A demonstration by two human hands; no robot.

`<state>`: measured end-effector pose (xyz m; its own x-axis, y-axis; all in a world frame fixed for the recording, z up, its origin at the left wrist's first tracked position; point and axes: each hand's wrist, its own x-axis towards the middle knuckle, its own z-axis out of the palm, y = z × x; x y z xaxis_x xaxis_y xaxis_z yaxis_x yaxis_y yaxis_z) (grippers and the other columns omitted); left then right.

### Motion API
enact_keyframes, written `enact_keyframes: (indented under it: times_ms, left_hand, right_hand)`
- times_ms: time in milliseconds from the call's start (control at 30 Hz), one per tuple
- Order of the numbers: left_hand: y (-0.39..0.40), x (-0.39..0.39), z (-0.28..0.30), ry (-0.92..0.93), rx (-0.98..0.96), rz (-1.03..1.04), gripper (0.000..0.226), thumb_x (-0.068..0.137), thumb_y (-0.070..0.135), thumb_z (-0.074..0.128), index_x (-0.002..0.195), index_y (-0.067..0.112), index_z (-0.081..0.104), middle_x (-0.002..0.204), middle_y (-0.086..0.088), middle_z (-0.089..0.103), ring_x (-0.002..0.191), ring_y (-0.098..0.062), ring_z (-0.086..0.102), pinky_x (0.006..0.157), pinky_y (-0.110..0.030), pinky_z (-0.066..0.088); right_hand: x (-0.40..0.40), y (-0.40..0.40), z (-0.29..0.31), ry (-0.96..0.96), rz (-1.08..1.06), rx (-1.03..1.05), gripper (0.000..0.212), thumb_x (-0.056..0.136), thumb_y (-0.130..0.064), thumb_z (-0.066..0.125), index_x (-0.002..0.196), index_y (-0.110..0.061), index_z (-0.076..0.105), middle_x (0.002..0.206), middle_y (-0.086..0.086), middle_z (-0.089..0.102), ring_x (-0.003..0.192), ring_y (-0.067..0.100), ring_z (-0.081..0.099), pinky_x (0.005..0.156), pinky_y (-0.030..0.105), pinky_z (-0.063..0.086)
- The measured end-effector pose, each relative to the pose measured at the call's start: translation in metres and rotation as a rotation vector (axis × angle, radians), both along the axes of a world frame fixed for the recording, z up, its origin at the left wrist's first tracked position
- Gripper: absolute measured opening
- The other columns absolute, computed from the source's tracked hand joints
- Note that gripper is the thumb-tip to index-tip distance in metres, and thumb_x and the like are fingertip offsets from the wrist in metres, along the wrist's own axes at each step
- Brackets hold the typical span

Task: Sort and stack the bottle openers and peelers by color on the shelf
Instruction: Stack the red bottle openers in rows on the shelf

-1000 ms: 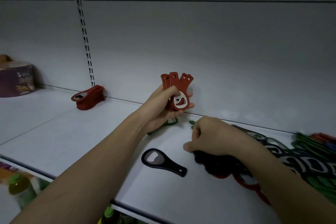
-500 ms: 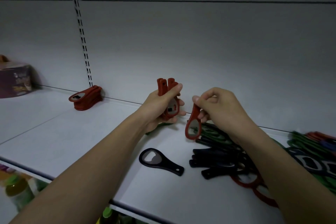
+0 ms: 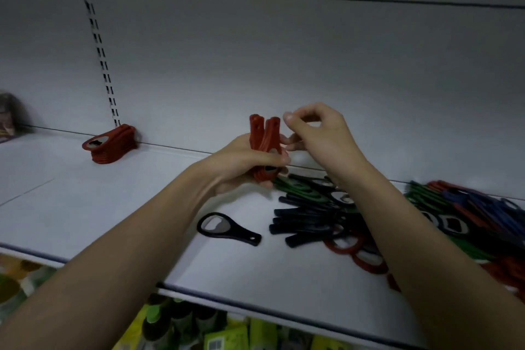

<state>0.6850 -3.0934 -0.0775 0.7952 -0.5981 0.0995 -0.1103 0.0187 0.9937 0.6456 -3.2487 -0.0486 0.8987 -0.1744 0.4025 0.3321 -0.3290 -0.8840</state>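
My left hand (image 3: pixel 241 162) grips a bundle of red bottle openers (image 3: pixel 264 133) upright above the white shelf (image 3: pixel 85 207). My right hand (image 3: pixel 321 133) is just right of the bundle with nothing in it; its lower fingers touch the bundle's side. A finished stack of red openers (image 3: pixel 110 143) lies against the back wall at the left. One black opener (image 3: pixel 224 229) lies alone near the front. Beside it is a heap of black openers (image 3: pixel 309 221), with green ones (image 3: pixel 298 189) behind and red ones (image 3: pixel 343 247) partly under my right forearm.
A mixed pile of green, blue, red and black openers (image 3: pixel 468 213) fills the shelf's right end. A slotted upright rail (image 3: pixel 99 45) runs up the back wall. A dark box (image 3: pixel 5 116) stands at far left. Bottles (image 3: pixel 170 318) show on the shelf below.
My right hand picked a red opener out of the pile, brought it up to the bundle in my left hand and let go of it. The bundle is now thicker.
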Motion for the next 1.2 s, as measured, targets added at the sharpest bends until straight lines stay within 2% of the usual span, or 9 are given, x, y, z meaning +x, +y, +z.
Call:
enact_keyframes:
  times_ms: [100, 267, 433, 567, 667, 800, 933, 1067, 1200]
  left_hand:
    - [-0.006, -0.010, 0.010, -0.095, 0.128, 0.039, 0.029, 0.078, 0.005, 0.078, 0.100, 0.015, 0.064, 0.082, 0.007, 0.068, 0.079, -0.010, 0.066, 0.059, -0.025, 0.051]
    - [-0.030, -0.046, 0.003, -0.346, 0.420, -0.141, 0.025, 0.074, 0.011, 0.085, 0.085, 0.014, 0.062, 0.068, 0.012, 0.062, 0.063, -0.004, 0.059, 0.057, -0.017, 0.048]
    - [-0.046, -0.061, -0.008, -0.604, 0.644, -0.107, 0.036, 0.065, 0.017, 0.089, 0.094, 0.024, 0.068, 0.085, 0.011, 0.073, 0.078, -0.005, 0.067, 0.073, -0.023, 0.053]
    - [-0.042, -0.058, -0.012, -0.682, 0.773, -0.022, 0.034, 0.066, 0.016, 0.085, 0.094, 0.021, 0.068, 0.090, 0.006, 0.072, 0.084, -0.014, 0.066, 0.076, -0.027, 0.052]
    - [-0.032, -0.053, -0.012, -0.713, 0.835, 0.124, 0.029, 0.069, 0.020, 0.083, 0.090, 0.017, 0.064, 0.089, 0.003, 0.067, 0.082, -0.017, 0.061, 0.071, -0.028, 0.047]
    - [-0.014, -0.052, -0.011, -0.581, 0.683, 0.300, 0.029, 0.071, 0.026, 0.086, 0.081, 0.018, 0.060, 0.074, 0.007, 0.060, 0.069, -0.014, 0.056, 0.057, -0.018, 0.040]
    - [-0.004, -0.066, -0.005, -0.208, 0.295, 0.388, 0.030, 0.075, 0.027, 0.085, 0.092, 0.010, 0.068, 0.075, -0.005, 0.066, 0.063, -0.015, 0.063, 0.054, -0.026, 0.053]
    - [-0.002, -0.081, -0.001, 0.049, 0.133, 0.328, 0.037, 0.082, 0.039, 0.078, 0.104, 0.012, 0.066, 0.091, -0.004, 0.075, 0.078, -0.018, 0.073, 0.056, -0.028, 0.055]
    - [-0.007, -0.091, 0.000, 0.156, 0.077, 0.239, 0.030, 0.084, 0.028, 0.077, 0.104, 0.009, 0.066, 0.093, -0.007, 0.069, 0.084, -0.019, 0.069, 0.061, -0.030, 0.058]
  right_hand:
    - [-0.010, -0.023, 0.020, 0.068, -0.004, -0.215, 0.014, 0.096, -0.023, 0.061, 0.101, -0.010, 0.064, 0.096, 0.002, 0.065, 0.069, 0.014, 0.065, 0.065, 0.029, 0.058]
    - [-0.055, -0.064, 0.022, 0.237, 0.117, -0.591, 0.009, 0.094, -0.015, 0.063, 0.087, -0.014, 0.070, 0.080, 0.004, 0.071, 0.057, 0.011, 0.061, 0.053, 0.024, 0.048]
    - [-0.092, -0.083, 0.002, 0.378, 0.171, -0.797, 0.006, 0.088, -0.019, 0.070, 0.083, -0.021, 0.073, 0.084, -0.002, 0.073, 0.076, 0.015, 0.069, 0.071, 0.028, 0.055]
    - [-0.109, -0.081, -0.013, 0.400, 0.185, -0.849, 0.007, 0.086, -0.029, 0.074, 0.091, -0.025, 0.074, 0.087, -0.009, 0.072, 0.075, 0.003, 0.066, 0.063, 0.012, 0.051]
    - [-0.111, -0.073, -0.028, 0.316, 0.136, -0.947, 0.014, 0.084, -0.038, 0.073, 0.095, -0.029, 0.072, 0.095, -0.014, 0.064, 0.085, 0.003, 0.061, 0.078, 0.023, 0.054]
    - [-0.110, -0.058, -0.040, 0.202, 0.101, -1.022, 0.014, 0.082, -0.038, 0.074, 0.089, -0.027, 0.073, 0.089, -0.014, 0.056, 0.084, 0.003, 0.054, 0.080, 0.026, 0.049]
    - [-0.109, -0.049, -0.039, 0.219, 0.096, -1.019, 0.013, 0.084, -0.028, 0.072, 0.088, -0.016, 0.073, 0.083, -0.013, 0.059, 0.076, -0.001, 0.052, 0.073, 0.022, 0.045]
    - [-0.108, -0.041, -0.039, 0.230, 0.054, -1.080, 0.016, 0.090, -0.031, 0.063, 0.086, -0.016, 0.066, 0.090, -0.005, 0.063, 0.083, 0.013, 0.056, 0.069, 0.029, 0.044]
    - [-0.107, -0.032, -0.034, 0.131, -0.002, -1.097, 0.013, 0.095, -0.025, 0.053, 0.090, -0.014, 0.058, 0.095, 0.004, 0.064, 0.087, 0.026, 0.056, 0.074, 0.038, 0.048]
